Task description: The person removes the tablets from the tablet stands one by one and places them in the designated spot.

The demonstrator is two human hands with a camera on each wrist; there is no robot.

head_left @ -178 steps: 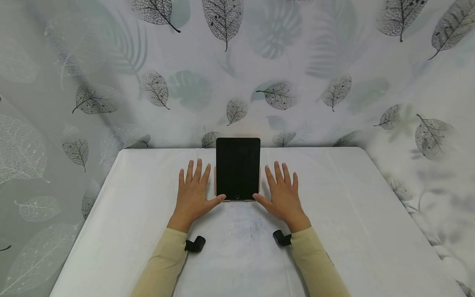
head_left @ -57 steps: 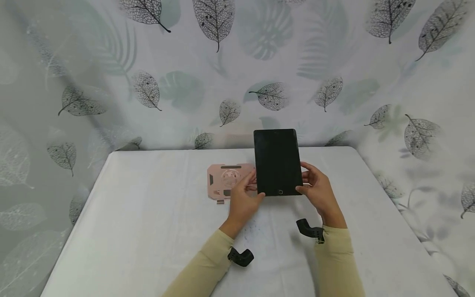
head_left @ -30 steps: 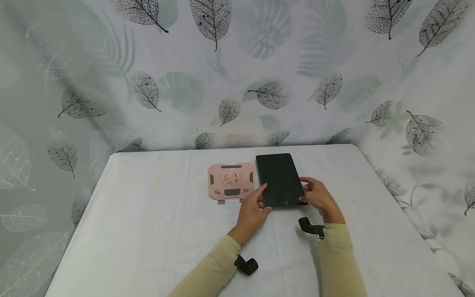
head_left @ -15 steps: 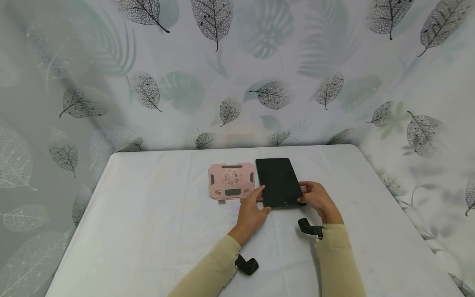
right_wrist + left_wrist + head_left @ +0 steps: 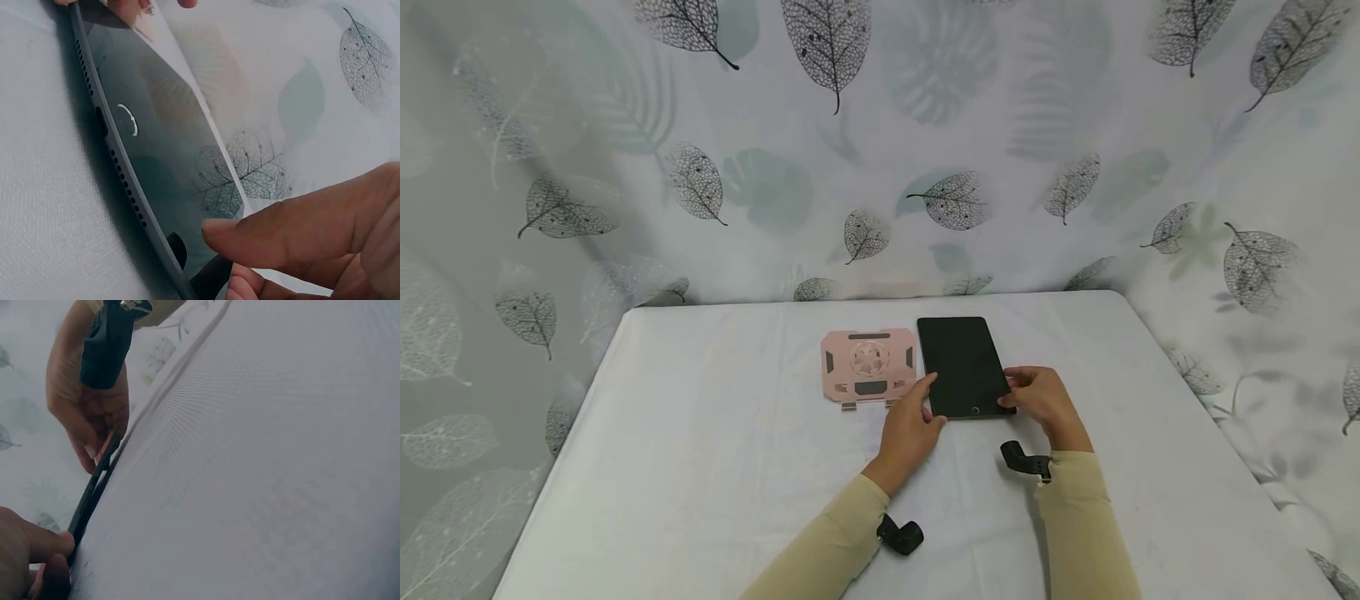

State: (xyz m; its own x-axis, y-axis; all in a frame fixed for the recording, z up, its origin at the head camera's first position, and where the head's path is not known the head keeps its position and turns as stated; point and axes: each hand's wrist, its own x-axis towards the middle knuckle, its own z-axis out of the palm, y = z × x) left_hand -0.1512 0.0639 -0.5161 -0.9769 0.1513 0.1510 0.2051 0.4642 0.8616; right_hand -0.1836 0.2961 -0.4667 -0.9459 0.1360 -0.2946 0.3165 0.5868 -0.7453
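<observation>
A black tablet (image 5: 964,367) with a round home button lies screen up, low over the table, just right of a pink tablet case (image 5: 868,365). My left hand (image 5: 907,433) grips its lower left corner, thumb at the bottom edge and index finger along the side. At the lower right corner my right hand (image 5: 1043,402) pinches it, thumb on the screen and other fingers at the side. The right wrist view shows the tablet's bottom edge (image 5: 119,156) with speaker holes and a port. In the left wrist view the tablet (image 5: 94,494) appears edge-on between both hands.
A white cloth covers the table (image 5: 700,450). Behind it hangs a leaf-patterned curtain (image 5: 865,133), close to the table's back edge. Each wrist wears a black camera mount, the left mount (image 5: 900,535) and the right mount (image 5: 1024,460).
From over the pink case, the tablet was lifted to the right, uncovering the case, then lowered beside it. Flat, spread hands came to grip it. Over the last half second almost nothing moved.
</observation>
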